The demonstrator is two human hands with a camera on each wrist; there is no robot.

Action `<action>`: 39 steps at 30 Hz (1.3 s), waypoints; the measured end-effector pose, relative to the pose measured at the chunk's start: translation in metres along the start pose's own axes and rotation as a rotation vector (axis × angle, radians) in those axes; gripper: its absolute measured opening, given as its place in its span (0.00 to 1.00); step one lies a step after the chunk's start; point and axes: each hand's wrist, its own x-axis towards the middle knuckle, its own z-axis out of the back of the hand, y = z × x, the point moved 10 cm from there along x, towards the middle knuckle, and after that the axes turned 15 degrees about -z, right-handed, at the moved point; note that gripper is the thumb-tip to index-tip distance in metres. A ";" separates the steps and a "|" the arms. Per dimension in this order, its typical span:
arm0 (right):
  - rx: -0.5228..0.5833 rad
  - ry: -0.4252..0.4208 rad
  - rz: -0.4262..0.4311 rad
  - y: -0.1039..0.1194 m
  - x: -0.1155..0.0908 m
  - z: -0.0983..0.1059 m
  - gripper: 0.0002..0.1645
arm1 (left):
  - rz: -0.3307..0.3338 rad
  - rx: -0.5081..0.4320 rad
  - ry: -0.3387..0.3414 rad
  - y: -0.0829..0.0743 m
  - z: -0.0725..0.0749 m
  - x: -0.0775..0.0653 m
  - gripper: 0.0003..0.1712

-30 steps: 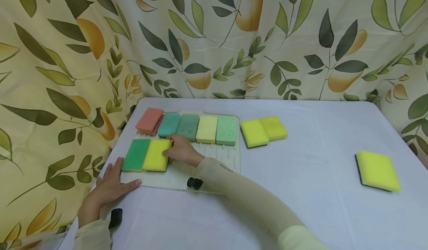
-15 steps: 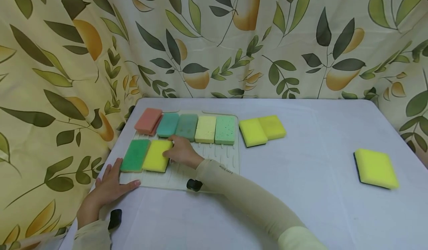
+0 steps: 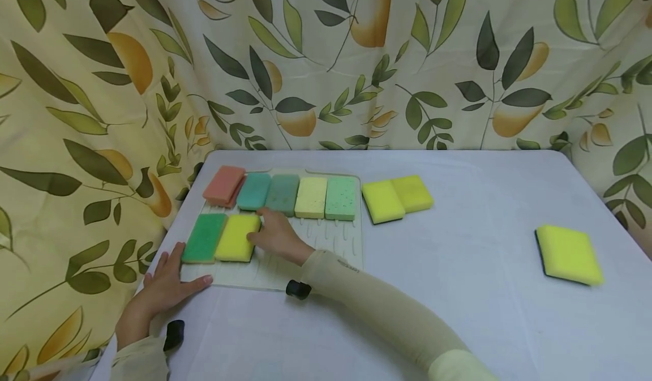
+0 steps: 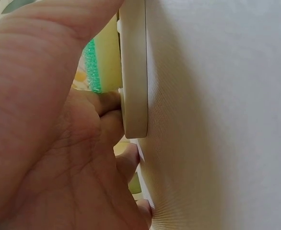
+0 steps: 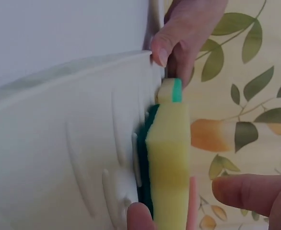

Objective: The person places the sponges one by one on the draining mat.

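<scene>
A curtain [image 3: 326, 58] printed with green leaves and orange fruit hung behind and beside the desk [image 3: 458, 313], which wore a pale cloth.

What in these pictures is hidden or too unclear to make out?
- Head view: the right hand covers the right edge of the yellow rectangular sponge, so its grip is unclear.
- Head view: the undersides of the sponges on the pale ribbed plastic tray face down.
- Left wrist view: the left hand fills the frame, hiding most of the tray.
- Right wrist view: the fingertips are cut off by the edge.
</scene>
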 end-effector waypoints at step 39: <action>0.177 0.021 0.016 -0.094 -0.082 0.167 0.38 | 0.040 0.050 0.059 -0.011 0.004 -0.004 0.74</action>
